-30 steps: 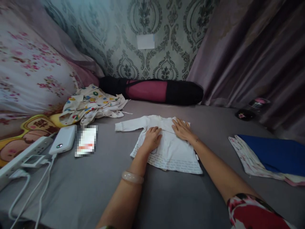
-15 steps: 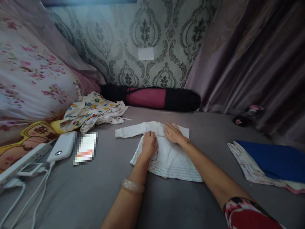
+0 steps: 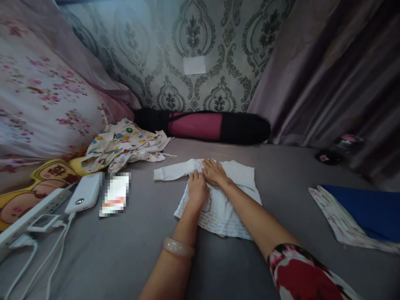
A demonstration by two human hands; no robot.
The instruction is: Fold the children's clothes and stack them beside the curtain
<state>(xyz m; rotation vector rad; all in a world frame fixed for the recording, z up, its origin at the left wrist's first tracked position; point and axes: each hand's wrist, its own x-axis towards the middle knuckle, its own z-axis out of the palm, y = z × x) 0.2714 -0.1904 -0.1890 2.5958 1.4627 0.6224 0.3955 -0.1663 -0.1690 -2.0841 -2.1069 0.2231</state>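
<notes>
A white long-sleeved child's top point(image 3: 231, 208) lies spread on the grey sheet, with lines of print near its hem and a drawing on its front. Its left-hand sleeve point(image 3: 171, 171) stretches out sideways, while the other side is folded inward. My left hand point(image 3: 198, 188) rests on the chest part below that sleeve, fingers lying on the cloth. Just beyond it, my right hand point(image 3: 215, 171) lies flat near the collar, fingers stretched out and slightly spread. Neither hand grips the cloth.
At left are a power strip point(image 3: 34, 216), a white power bank point(image 3: 84, 193) with cables, and a crumpled patterned garment point(image 3: 131, 143). A black and pink bag point(image 3: 196, 126) lies along the wall. Folded blue cloth point(image 3: 362, 210) sits at right, near a dark, pink-topped object point(image 3: 339, 150).
My right hand has slid left across the top, close to my left hand. More of the folded right side now shows. The view has shifted slightly.
</notes>
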